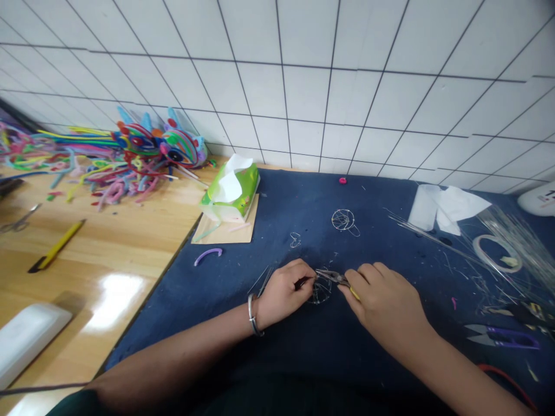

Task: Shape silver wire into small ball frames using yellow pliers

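Note:
My left hand [288, 292] pinches the edge of a round wire piece [321, 293] just above the dark blue cloth. In my right hand [384, 294] is a pair of needle-nose pliers [336, 277], closed around by my fingers, with a bit of yellow handle showing. The pliers' tips point left and reach the wire beside my left fingertips. Whether the jaws grip the wire is too small to tell. Beyond my hands lie a similar wire ring [343, 219] with crossing strands and a small bent wire [295, 240].
Right: thread snips [503, 337], a clear coil [496, 253], many thin straight wires [514, 242] and white paper [462, 208]. Left: a tissue pack [232, 188], a purple curved piece [208, 255], a yellow cutter [58, 245], scissors [21, 221] and colourful pipe cleaners [115, 190]. A tiled wall [303, 86] stands behind.

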The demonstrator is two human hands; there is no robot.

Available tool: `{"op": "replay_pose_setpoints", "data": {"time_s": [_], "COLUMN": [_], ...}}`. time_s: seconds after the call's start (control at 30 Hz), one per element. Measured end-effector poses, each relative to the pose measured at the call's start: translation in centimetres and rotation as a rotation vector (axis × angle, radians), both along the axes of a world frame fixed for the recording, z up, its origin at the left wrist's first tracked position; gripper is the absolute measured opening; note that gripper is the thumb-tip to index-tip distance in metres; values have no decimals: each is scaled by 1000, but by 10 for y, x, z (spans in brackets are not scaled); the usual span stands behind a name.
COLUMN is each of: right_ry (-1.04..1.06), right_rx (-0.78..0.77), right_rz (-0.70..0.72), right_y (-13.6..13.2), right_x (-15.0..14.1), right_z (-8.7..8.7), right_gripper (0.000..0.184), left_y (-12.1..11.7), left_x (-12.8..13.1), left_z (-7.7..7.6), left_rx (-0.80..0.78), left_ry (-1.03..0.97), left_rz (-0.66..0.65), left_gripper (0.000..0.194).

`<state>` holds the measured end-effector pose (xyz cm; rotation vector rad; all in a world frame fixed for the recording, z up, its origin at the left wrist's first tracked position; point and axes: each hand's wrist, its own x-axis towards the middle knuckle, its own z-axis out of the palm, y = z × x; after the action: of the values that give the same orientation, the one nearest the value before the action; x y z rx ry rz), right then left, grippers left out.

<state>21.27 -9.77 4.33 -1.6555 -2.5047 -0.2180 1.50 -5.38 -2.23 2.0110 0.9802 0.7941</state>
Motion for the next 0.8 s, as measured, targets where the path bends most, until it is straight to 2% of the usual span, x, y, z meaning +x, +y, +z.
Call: {"op": "replay_pose_setpoints", "data": {"time_s": [0.27,0.4,0.5,0.6,0.8], "right_ry": [-1,34,54,32,16], "right_rx": [11,-4,-54,-16,33], "right_rz": [6,74,110,68,61], "right_y": [4,3,2,4,8], "right_x": [5,5,5,4,4], "right_z": [6,7,2,-6,-16], "right_gripper": [17,16,14,15,16], "left_y": [3,6,9,12,14], "left_x": [-4,-5,-8,-10,-14], "left_z": [0,1,1,2,8], "left_rx": [-24,-32,-34,-32,-42], "left_ry": [25,36,29,5,-24], "left_rz": [48,65,86,79,-22], "left_gripper": [15,15,15,16,15]}}
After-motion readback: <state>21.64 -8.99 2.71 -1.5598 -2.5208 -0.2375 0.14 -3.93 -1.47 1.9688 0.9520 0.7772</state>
